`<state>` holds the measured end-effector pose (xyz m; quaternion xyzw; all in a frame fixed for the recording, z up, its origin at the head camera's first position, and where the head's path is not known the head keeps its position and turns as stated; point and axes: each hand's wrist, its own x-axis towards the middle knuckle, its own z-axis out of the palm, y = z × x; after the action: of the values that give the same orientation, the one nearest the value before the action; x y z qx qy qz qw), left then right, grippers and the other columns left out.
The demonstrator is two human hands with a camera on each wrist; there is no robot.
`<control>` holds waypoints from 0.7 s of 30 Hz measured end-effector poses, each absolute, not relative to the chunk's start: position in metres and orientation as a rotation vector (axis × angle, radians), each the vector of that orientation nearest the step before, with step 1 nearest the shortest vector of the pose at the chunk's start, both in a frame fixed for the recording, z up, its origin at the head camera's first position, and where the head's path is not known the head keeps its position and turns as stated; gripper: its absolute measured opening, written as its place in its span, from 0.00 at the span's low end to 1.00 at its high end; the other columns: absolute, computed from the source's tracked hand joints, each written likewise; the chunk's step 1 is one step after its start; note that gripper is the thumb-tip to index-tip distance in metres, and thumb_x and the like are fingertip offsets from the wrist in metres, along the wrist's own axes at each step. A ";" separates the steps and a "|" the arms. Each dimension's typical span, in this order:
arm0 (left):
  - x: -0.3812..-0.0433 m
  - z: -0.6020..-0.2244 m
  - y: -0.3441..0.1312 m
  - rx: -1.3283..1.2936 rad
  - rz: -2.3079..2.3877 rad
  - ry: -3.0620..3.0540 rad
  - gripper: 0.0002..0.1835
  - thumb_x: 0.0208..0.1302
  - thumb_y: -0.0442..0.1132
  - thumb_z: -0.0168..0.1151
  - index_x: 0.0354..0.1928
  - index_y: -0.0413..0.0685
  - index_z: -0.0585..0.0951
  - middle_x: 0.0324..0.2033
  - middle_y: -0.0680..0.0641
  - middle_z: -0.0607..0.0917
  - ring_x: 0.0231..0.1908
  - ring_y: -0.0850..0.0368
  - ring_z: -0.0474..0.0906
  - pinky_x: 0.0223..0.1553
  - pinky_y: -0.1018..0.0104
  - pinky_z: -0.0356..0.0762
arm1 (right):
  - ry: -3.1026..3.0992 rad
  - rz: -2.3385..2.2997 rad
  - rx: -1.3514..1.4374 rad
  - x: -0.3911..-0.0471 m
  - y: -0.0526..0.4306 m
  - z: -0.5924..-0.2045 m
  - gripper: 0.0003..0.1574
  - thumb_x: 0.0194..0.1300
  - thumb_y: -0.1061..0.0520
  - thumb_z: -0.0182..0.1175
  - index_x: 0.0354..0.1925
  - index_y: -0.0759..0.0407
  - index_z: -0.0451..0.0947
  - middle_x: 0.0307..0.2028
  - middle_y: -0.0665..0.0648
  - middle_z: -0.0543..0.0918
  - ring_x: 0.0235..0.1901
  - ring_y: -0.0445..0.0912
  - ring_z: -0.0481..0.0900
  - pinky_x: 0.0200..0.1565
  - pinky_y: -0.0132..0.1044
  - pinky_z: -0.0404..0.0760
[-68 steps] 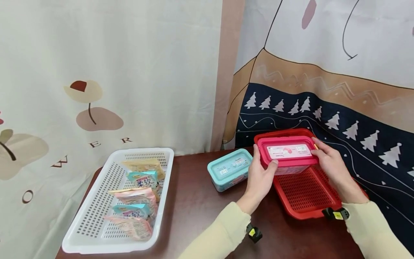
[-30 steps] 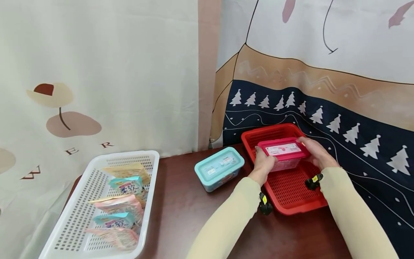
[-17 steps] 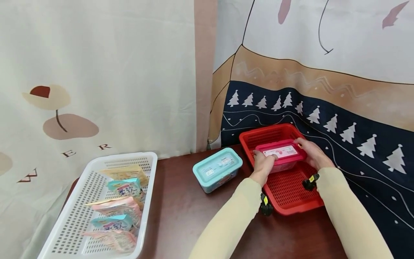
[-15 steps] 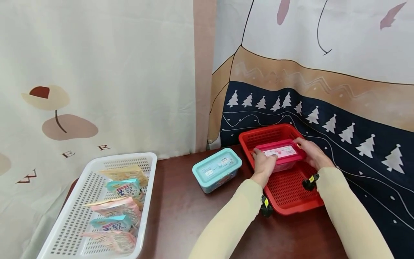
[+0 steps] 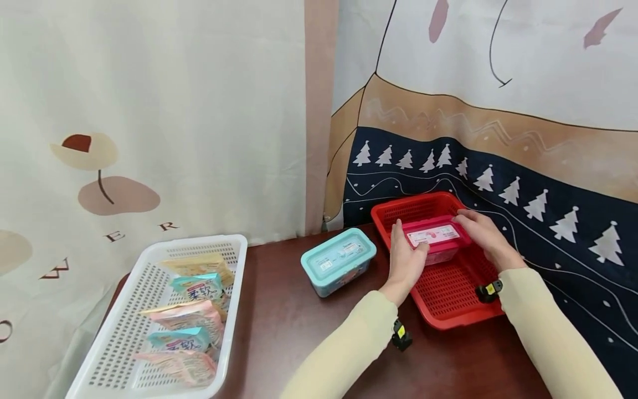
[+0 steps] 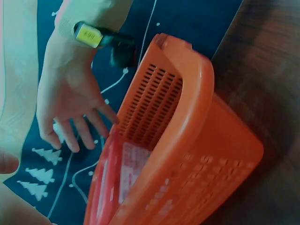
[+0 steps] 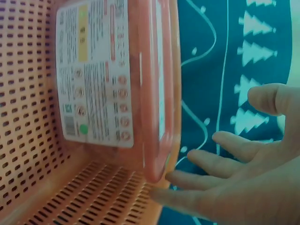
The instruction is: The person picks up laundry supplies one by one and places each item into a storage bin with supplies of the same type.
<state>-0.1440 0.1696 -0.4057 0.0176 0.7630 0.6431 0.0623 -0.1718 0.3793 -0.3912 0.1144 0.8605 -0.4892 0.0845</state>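
A pink lidded plastic box [image 5: 433, 235] with a white label sits inside the red perforated basket [image 5: 461, 324], towards its far side. At the box's left end is my left hand [image 5: 406, 257], its fingers straight and pointing away from me. My right hand [image 5: 483, 235] lies beside the right end, fingers extended and apart in the left wrist view. Neither hand grips the box. In the right wrist view the printed side of the pink box [image 7: 96, 75] shows within the basket's wall. A light blue lidded box [image 5: 339, 257] stands on the table, left of the basket.
On the left, a white perforated basket [image 5: 234, 310] holds several small packets [image 5: 184, 316] in blue, pink and yellow. The brown table [image 5: 279, 332] lies between the baskets. A patterned cloth [image 5: 528, 233] hangs close behind the red basket, beside a pale curtain [image 5: 224, 138].
The pink box has come down into the red basket from above it. Both hands have let go, and their fingers have straightened away from it. The head view has shifted slightly.
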 end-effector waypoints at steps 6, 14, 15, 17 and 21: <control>-0.141 -0.404 0.144 0.195 2.058 2.307 0.39 0.68 0.35 0.62 0.80 0.49 0.60 0.76 0.48 0.65 0.72 0.50 0.63 0.73 0.52 0.63 | 2.661 -1.395 0.294 -0.160 0.364 -0.388 0.45 0.82 0.42 0.40 0.82 0.66 0.42 0.76 0.76 0.54 0.68 0.69 0.61 0.69 0.69 0.61; -0.119 -0.407 0.107 0.368 2.082 2.277 0.34 0.74 0.43 0.58 0.79 0.57 0.61 0.74 0.54 0.67 0.70 0.57 0.65 0.69 0.54 0.69 | 2.740 -1.425 0.175 -0.135 0.348 -0.383 0.41 0.82 0.46 0.43 0.80 0.67 0.49 0.75 0.77 0.58 0.67 0.68 0.62 0.68 0.69 0.61; -0.117 -0.409 0.102 0.394 2.091 2.271 0.34 0.75 0.45 0.56 0.80 0.58 0.61 0.74 0.53 0.66 0.71 0.57 0.64 0.70 0.53 0.69 | 2.747 -1.436 0.168 -0.132 0.346 -0.382 0.41 0.82 0.45 0.43 0.81 0.66 0.49 0.75 0.77 0.58 0.67 0.68 0.62 0.67 0.69 0.62; -0.114 -0.411 0.093 0.419 2.106 2.274 0.33 0.77 0.48 0.54 0.80 0.58 0.60 0.75 0.53 0.66 0.72 0.56 0.63 0.71 0.51 0.67 | 2.764 -1.446 0.167 -0.124 0.341 -0.380 0.42 0.82 0.43 0.43 0.81 0.64 0.49 0.75 0.76 0.59 0.67 0.68 0.64 0.66 0.69 0.63; -0.111 -0.415 0.075 0.420 2.128 2.317 0.32 0.78 0.52 0.51 0.80 0.58 0.61 0.76 0.52 0.65 0.75 0.55 0.60 0.73 0.47 0.63 | 2.786 -1.490 0.161 -0.111 0.327 -0.378 0.43 0.82 0.40 0.45 0.82 0.60 0.49 0.75 0.75 0.59 0.70 0.70 0.62 0.65 0.72 0.64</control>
<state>-0.1110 0.0745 -0.4149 0.1322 0.7300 0.6704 -0.0161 -0.1107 0.3267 -0.3776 0.0509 0.8806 -0.4709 -0.0109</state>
